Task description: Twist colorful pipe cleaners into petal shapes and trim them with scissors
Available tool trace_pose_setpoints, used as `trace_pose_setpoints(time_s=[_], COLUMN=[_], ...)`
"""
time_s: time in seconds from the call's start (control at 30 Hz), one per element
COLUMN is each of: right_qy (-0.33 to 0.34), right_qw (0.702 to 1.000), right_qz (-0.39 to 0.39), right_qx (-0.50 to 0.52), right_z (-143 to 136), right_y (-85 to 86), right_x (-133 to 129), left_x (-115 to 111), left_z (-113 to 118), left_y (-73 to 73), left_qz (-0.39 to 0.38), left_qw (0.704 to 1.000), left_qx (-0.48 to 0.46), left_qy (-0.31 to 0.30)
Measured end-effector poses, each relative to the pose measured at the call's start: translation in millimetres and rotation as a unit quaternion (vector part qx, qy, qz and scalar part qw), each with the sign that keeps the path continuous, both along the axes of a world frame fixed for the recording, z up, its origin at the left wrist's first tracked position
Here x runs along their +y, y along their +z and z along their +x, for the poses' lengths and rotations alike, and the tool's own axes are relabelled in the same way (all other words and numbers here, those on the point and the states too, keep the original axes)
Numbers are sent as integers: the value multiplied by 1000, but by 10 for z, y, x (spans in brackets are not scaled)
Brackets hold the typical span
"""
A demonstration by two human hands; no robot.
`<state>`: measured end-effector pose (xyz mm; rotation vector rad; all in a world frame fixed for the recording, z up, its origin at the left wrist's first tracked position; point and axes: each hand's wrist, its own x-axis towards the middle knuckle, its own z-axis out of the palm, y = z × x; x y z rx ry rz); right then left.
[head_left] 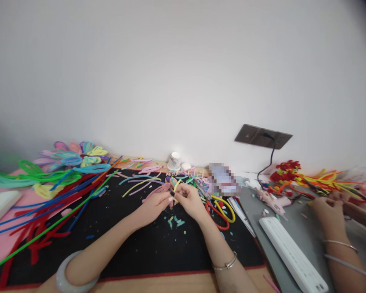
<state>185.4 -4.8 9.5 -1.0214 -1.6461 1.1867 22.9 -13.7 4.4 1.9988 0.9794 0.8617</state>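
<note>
My left hand (156, 204) and my right hand (190, 199) meet over the middle of a black mat (146, 248). Between their fingertips they pinch a short yellow pipe cleaner piece (176, 187), with a pink looped pipe cleaner (158, 190) lying against the left fingers. Small cut scraps (175, 221) are scattered on the mat just below the hands. A pale bangle (71, 276) circles my left wrist and a thin silver bracelet (227, 264) my right.
Long red, blue and green pipe cleaners (49, 203) lie at left, near pastel flower shapes (73, 156). Scissors with red and yellow handles (219, 209) rest right of my hands. A white power strip (293, 256), pink glue gun (273, 201) and another person's hands (338, 209) occupy the right.
</note>
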Motion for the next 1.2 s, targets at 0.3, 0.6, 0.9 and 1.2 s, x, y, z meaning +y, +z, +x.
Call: trace_pose_setpoints(time_s=[0.3,0.6,0.9,1.2], right_qy=[-13,-49,-5,-16], right_qw=[999,997,996,985], right_qz=[-39,14,-71,-96], right_qx=[19,-60,47,146], right_z=[1,131,169,177], right_y=[-51,24,26,-32], right_x=[40,83,65,96], left_x=[-51,79,67,51], left_z=[-2,-64,-51,-21], left_y=[8,-25,-9,-31], left_qz=[83,4,-81,-131], left_qw=[994,998,990,985], left_qx=[70,-49,-112,-113], left_qy=[8,44,37,23])
